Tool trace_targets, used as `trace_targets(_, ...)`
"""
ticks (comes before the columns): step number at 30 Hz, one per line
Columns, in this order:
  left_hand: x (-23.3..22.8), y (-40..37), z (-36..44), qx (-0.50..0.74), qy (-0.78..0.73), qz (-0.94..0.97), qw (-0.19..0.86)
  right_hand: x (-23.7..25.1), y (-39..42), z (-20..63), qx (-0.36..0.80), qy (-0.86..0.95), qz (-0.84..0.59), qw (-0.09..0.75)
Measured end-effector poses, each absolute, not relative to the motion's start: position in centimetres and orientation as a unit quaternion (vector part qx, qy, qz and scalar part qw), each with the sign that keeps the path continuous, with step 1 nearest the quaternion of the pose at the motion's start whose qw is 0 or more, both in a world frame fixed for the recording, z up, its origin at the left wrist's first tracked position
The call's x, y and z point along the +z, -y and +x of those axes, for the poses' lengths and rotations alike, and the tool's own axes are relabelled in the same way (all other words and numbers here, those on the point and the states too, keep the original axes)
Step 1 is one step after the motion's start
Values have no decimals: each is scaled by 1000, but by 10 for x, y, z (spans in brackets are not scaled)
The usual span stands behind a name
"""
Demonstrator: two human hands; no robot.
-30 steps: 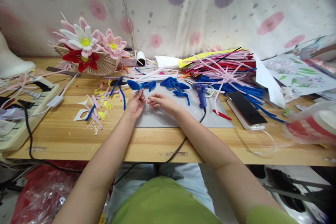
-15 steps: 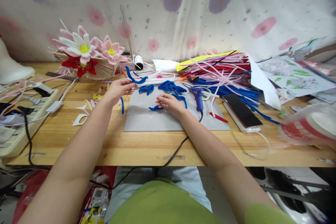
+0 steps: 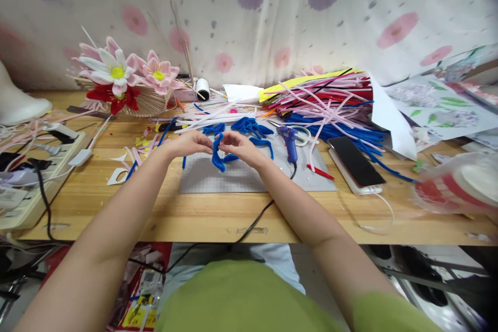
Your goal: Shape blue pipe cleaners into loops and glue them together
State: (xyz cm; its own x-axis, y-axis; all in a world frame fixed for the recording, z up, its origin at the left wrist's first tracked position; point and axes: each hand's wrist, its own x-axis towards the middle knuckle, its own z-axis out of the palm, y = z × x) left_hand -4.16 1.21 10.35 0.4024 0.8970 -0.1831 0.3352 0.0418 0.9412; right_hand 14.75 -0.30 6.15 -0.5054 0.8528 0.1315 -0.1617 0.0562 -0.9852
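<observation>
A bent blue pipe cleaner (image 3: 218,158) is pinched between my two hands above the grey cutting mat (image 3: 202,181). From the left, the fingertips of my left hand (image 3: 190,143) close on its edge. My right hand (image 3: 241,148) grips its upper part, fingers curled, and a blue length shows below that hand. Behind them on the mat lie a bunch of looped blue pipe cleaners (image 3: 249,126) and a smaller blue piece (image 3: 213,128). To the right rests a blue glue gun (image 3: 288,142). Another blue strip (image 3: 167,131) shows beside my left forearm.
Pipe-cleaner flowers (image 3: 116,72) stand at the back left, near a power strip (image 3: 58,181). Many coloured pipe cleaners (image 3: 330,96) are heaped at the back right. A phone (image 3: 356,161) lies right of the mat, beside a plastic-wrapped cup (image 3: 462,181). The glue gun's cord (image 3: 259,225) crosses the table's front edge.
My left hand has come down and right to meet my right hand, which rose slightly. The bent blue piece is now between them. A blue strip has appeared beside my left forearm.
</observation>
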Motion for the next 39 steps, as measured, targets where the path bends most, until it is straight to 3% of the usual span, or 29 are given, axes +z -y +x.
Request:
trace_targets(6,90,-6,-42,238,-452,724,463,55,-2,138,640,568,-300,422)
trace_targets(14,84,4,-39,294,-483,777,276,54,1,130,701,472,-313,433)
trace_targets(20,79,16,-32,350,-493,772,194,50,4,130,711,433,-327,447)
trace_targets(30,77,23,-30,353,-544,737,191,51,0,138,711,473,-353,382)
trace_targets(39,78,21,-31,374,-523,719,265,50,0,137,723,476,-341,367)
